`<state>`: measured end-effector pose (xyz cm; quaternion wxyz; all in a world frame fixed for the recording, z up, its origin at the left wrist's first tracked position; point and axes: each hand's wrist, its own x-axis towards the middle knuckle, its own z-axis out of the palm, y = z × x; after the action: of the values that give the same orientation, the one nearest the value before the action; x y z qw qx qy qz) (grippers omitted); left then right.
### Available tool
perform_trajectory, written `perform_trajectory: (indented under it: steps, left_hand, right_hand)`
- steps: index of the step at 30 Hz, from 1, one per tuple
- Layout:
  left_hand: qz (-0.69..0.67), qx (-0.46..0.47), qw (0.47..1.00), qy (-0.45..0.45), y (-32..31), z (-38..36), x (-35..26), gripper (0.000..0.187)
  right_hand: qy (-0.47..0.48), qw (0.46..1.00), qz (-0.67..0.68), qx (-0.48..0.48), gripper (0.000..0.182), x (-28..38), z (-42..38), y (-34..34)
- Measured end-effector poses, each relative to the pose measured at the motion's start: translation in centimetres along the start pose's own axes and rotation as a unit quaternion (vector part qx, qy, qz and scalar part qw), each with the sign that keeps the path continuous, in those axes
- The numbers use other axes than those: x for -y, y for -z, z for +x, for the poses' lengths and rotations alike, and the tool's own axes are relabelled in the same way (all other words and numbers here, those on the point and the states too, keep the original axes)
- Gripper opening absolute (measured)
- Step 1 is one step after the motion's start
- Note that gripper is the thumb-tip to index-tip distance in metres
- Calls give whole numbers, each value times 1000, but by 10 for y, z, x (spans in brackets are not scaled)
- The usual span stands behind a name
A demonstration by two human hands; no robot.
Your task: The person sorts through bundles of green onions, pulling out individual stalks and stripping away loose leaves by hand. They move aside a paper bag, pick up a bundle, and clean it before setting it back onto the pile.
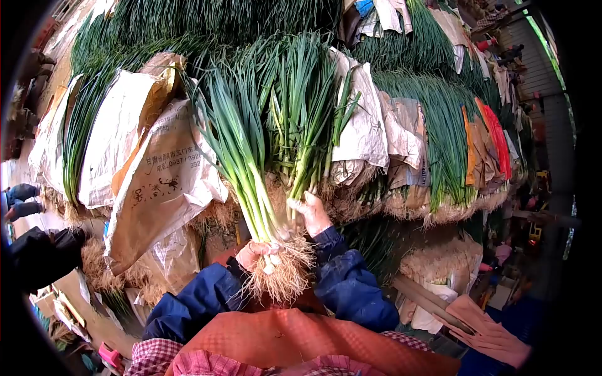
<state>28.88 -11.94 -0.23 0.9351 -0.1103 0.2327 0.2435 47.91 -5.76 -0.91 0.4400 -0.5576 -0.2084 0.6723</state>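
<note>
My left hand [252, 254] is closed round the base of a bunch of green onions [251, 169], just above their tangled pale roots [282, 272]. The bunch leans up and to the left, its long leaves spread over the pile. My right hand [311, 215] is higher and further right, its fingers curled on the lower stems at the edge of a heap of green onions [307, 119]. Its fingertips are slightly blurred, but a thin stalk seems pinched in them. Both forearms are in blue sleeves, over an orange apron [269, 338].
A white printed sack [166, 163] hangs over the heap on the left, and another white sack [360, 113] lies right of the middle. More green onions [414, 103] are stacked at the right. A wooden bar [433, 304] and a pink glove [483, 326] are at lower right.
</note>
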Motion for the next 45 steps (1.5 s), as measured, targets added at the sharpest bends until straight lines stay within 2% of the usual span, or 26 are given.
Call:
perform_trajectory:
  steps: [1, 3, 5, 7, 9, 11, 12, 13, 15, 16, 19, 21, 23, 25, 27, 28, 30, 31, 33, 34, 38, 41, 42, 43, 44, 45]
  left_hand:
    - [8, 18, 1000, 2, -5, 3, -1, 51]
    - [3, -3, 999, 37, -7, 7, -4, 56]
    - [20, -13, 1000, 2, -10, 12, -1, 60]
    - [12, -5, 1000, -13, -12, 14, 1, 52]
    - [-21, 18, 999, -18, -12, 14, -2, 34]
    - [-19, 62, 997, -43, -14, 10, 2, 38]
    - [1, 46, 998, -36, -5, 9, 0, 40]
    - [20, 26, 999, -29, 3, 8, 1, 42]
    - [-6, 52, 999, 3, -2, -4, 5, 51]
    - [-5, 115, 993, 13, 14, -4, 7, 58]
    - [118, -16, 989, -87, -9, -14, 5, 63]
    - [32, -14, 998, -48, -4, -14, 3, 55]
    - [6, 2, 999, -33, -16, -15, -3, 51]
    - [14, 31, 999, -23, -14, -15, -5, 50]
    - [15, 45, 999, -12, -13, -15, -4, 51]
    - [21, 44, 999, 11, -3, -15, -3, 51]
    - [56, 30, 998, -8, -10, -21, 0, 53]
    - [38, 87, 995, 7, 8, -15, 0, 54]
    - [64, 50, 996, -32, -4, -19, 2, 56]
    - [83, 33, 995, -52, 0, -18, 4, 57]
    - [47, 60, 995, -71, 2, -16, 6, 54]
    - [23, 51, 997, -56, -12, -27, -5, 54]
    - [-38, 117, 992, -14, 8, -24, -6, 53]
    - [6, 81, 997, -1, -2, -34, -12, 54]
    - [-15, 53, 998, -8, -29, -44, -11, 55]
    - [-31, 26, 999, -19, -50, -46, -9, 56]
  right_hand:
    - [-13, 996, 89, -27, 21, -2, 17, 2]
    - [29, 994, 30, -98, 20, -3, 26, 6]
    - [151, 964, -170, -140, 22, -23, 13, 9]
    - [88, 922, -327, -190, 21, -34, -26, 15]
    - [-51, 851, -514, -91, 21, -54, -64, 44]
    - [-123, 760, -639, -2, 37, -19, -93, 42]
    - [44, 775, -629, -53, 56, -19, -88, 47]
    - [101, 878, -460, -84, 63, -15, -70, 51]
    - [179, 979, -73, -57, 63, 8, -21, 27]
    - [144, 988, -63, -7, 60, 7, -12, 22]
    - [125, 982, -113, 86, 49, -33, -21, 16]
    - [179, 930, -315, 63, 30, -39, -70, 29]
    - [-25, 838, -536, 95, 29, -11, -117, 27]
    - [15, 775, -624, 96, 30, -23, -115, 50]
    - [226, 860, -445, -108, 33, 8, -72, 24]
    - [121, 830, -529, -128, 33, 30, -43, 6]
    - [196, 701, -677, -109, 29, 41, 8, 1]
    - [369, 583, -720, -72, 26, 28, 29, 8]
    - [311, 591, -741, -68, 22, 24, 20, -1]
    - [307, 632, -712, 3, 16, 29, -10, -2]
    - [134, 652, -727, 169, 22, 0, -123, 34]
    - [-319, 567, -715, 256, 44, 7, -172, 46]
    - [-280, 620, -700, 220, 58, -9, -173, 65]
    - [-111, 809, -559, 143, 64, -37, -164, 90]
    - [0, 933, -348, 89, 72, -32, -135, 66]
    - [45, 980, -189, 50, 78, -15, -105, 34]
